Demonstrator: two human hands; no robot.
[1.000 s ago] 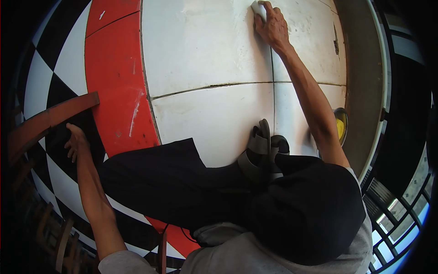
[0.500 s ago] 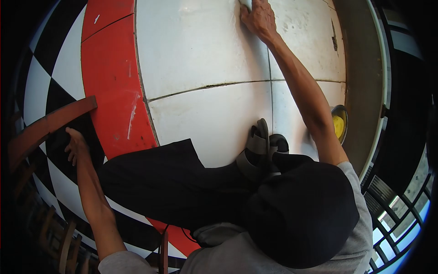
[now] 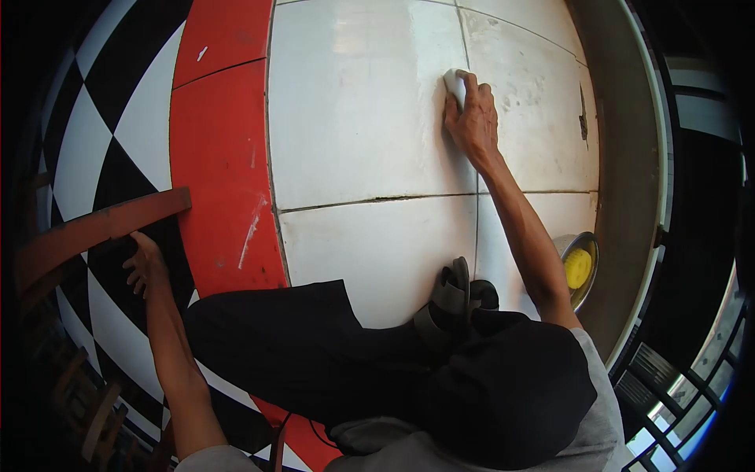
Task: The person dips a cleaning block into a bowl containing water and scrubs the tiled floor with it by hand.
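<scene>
My right hand (image 3: 474, 122) is closed around a small white block (image 3: 454, 82), which looks like a sponge. It presses the block onto the white tiled floor (image 3: 354, 118), close to a grout line. Part of the block is hidden under the fingers. My left hand (image 3: 145, 264) hangs at the left with its fingers apart, holding nothing. Its thumb is near or against the underside of a brown wooden bar (image 3: 110, 224); whether they touch I cannot tell.
A metal bowl (image 3: 593, 259) with a yellow sponge-like thing (image 3: 578, 269) stands to the right. A red tiled strip (image 3: 224, 157) edges the white floor, with black-and-white checks beyond it. My sandals (image 3: 448, 299) rest on the tiles. A dark ledge (image 3: 629, 157) runs along the right.
My right hand has drawn the white block back toward my body along the tiles. The whole view has shifted, so the floor sits lower in the picture. My left hand stays by the wooden bar.
</scene>
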